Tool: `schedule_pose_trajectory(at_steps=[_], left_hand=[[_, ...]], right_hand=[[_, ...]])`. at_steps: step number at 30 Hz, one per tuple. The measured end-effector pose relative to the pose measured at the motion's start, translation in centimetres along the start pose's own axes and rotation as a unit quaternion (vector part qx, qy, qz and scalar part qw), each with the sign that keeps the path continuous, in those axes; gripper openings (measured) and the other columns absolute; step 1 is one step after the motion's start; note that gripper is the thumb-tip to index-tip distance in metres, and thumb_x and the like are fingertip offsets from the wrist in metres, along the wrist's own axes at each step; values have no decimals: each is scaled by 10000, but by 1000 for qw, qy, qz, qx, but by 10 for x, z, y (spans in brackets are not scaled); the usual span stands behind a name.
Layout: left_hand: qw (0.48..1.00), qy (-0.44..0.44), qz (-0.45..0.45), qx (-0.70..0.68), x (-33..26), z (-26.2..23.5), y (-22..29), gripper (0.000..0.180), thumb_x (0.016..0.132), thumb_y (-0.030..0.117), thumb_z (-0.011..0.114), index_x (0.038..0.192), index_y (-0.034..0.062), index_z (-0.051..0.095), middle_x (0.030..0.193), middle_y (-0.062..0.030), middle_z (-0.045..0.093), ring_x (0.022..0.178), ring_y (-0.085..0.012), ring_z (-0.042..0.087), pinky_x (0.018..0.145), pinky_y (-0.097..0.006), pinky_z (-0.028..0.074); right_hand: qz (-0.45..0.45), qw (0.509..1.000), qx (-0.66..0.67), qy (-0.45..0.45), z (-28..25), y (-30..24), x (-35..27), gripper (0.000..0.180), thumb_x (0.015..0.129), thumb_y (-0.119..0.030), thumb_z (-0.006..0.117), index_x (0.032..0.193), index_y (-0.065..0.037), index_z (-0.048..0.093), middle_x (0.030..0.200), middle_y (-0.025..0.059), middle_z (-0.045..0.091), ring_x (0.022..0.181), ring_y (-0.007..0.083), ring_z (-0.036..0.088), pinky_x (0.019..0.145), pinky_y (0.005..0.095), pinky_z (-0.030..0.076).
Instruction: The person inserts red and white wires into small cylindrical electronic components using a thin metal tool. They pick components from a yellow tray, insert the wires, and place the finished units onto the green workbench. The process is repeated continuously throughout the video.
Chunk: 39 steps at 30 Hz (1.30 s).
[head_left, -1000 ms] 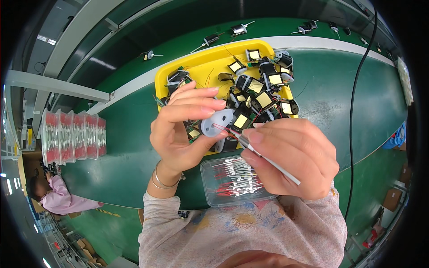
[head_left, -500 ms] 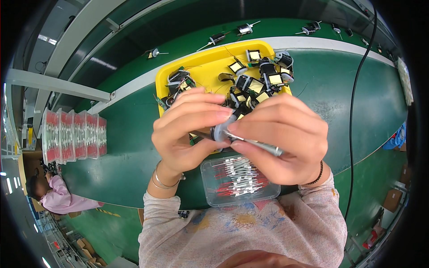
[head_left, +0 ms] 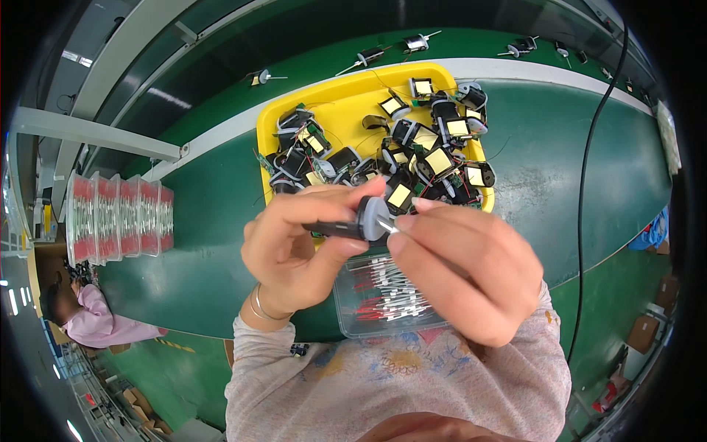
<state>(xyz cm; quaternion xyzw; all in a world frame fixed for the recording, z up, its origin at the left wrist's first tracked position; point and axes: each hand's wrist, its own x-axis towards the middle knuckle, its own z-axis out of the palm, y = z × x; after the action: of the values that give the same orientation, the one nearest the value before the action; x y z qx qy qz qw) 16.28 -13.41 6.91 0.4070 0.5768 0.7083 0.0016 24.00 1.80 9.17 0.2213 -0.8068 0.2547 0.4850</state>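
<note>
My left hand (head_left: 283, 247) is closed around a small black device with a grey disc-shaped end (head_left: 374, 215), its disc facing right. A slim silver metal rod (head_left: 386, 224) meets the middle of the disc. My right hand (head_left: 475, 269) pinches that rod between thumb and fingers, which cover most of it. Below the hands lies a clear plastic box (head_left: 353, 324) of thin white and red rods, partly covered by my right hand. Just beyond them is a yellow tray (head_left: 335, 99) with many similar black devices bearing cream pads.
Stacked clear boxes (head_left: 121, 219) of red and white rods stand on the green table (head_left: 213, 199) at left. Behind a pale rail, several devices with rods (head_left: 416, 44) lie on a green strip. A black cable (head_left: 587, 162) runs down the right side. A person in pink (head_left: 103, 317) sits far left.
My right hand has turned and shifted slightly right and down; the long silver piece that stuck out beneath its fingers is now mostly hidden. The disc has come into clearer view.
</note>
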Motion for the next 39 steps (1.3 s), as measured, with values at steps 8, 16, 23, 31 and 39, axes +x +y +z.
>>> schedule_pose_trajectory(at_steps=[8,16,23,31,39], left_hand=[[998,-68,-9,-2,6,-10,5,239,614,-50,725,790,-75,564,798,-199,645,700,-234,659,604,-244,506],[987,-55,56,137,-1,-1,15,254,681,10,710,827,-59,514,808,-231,633,768,-256,647,676,-288,509],[998,-2,-15,53,11,-5,1,186,722,25,696,813,-33,545,774,-100,637,707,-124,621,680,-252,508],[957,75,-179,-214,16,-10,-14,151,734,-6,658,823,-3,535,834,-97,632,762,-91,588,696,-210,461],[963,90,-156,-202,11,-6,-22,147,738,-27,655,826,-7,538,891,-108,630,774,-97,594,711,-216,472]], right_hand=[[83,986,141,-17,0,12,-3,235,539,57,602,769,15,628,728,98,600,572,201,575,509,266,481],[51,993,98,40,9,7,-12,255,552,61,596,795,3,643,738,84,610,603,186,592,508,253,480],[205,955,211,-23,12,28,0,218,669,30,675,882,13,627,747,95,642,659,168,627,615,234,502],[352,850,391,23,36,32,18,188,730,3,656,906,35,598,839,90,632,784,128,608,716,231,501],[415,795,432,100,50,27,-1,106,740,33,639,837,47,601,857,99,631,797,134,607,740,248,498]])
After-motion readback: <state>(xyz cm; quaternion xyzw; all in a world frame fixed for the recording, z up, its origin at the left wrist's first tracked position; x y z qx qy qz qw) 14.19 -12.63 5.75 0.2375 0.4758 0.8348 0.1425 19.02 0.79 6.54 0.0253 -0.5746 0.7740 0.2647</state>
